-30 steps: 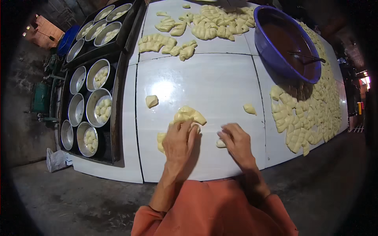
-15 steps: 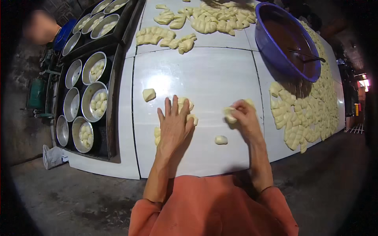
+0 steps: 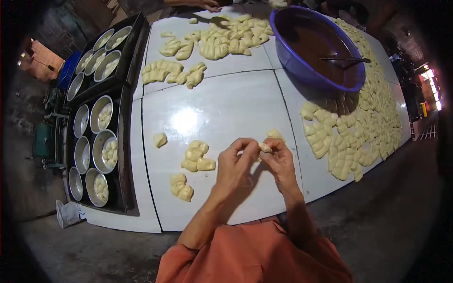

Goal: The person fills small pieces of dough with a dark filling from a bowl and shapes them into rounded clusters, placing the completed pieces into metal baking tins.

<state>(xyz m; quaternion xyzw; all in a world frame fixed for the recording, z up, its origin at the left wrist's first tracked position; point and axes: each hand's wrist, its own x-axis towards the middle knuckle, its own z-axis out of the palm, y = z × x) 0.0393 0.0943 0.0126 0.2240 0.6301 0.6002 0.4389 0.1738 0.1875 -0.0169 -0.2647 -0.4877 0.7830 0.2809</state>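
Observation:
Above the middle of the white tabletop, my left hand and my right hand meet fingertip to fingertip. A small piece of pale dough is pinched between them, partly covered by the fingers. Just beyond my right hand lies another dough piece. Left of my left hand sits a lumpy dough cluster, with a smaller dough clump nearer to me. A single dough lump rests farther left.
Black trays with round metal pans, several holding dough balls, stand at left. A purple basin of brown liquid with a utensil is at far right. Cut dough covers the right side; more dough and another person's hand are at the back.
My left hand has lifted off the dough cluster and moved right to meet my right hand at the dough piece. The small piece near my right hand no longer shows. The view has shifted.

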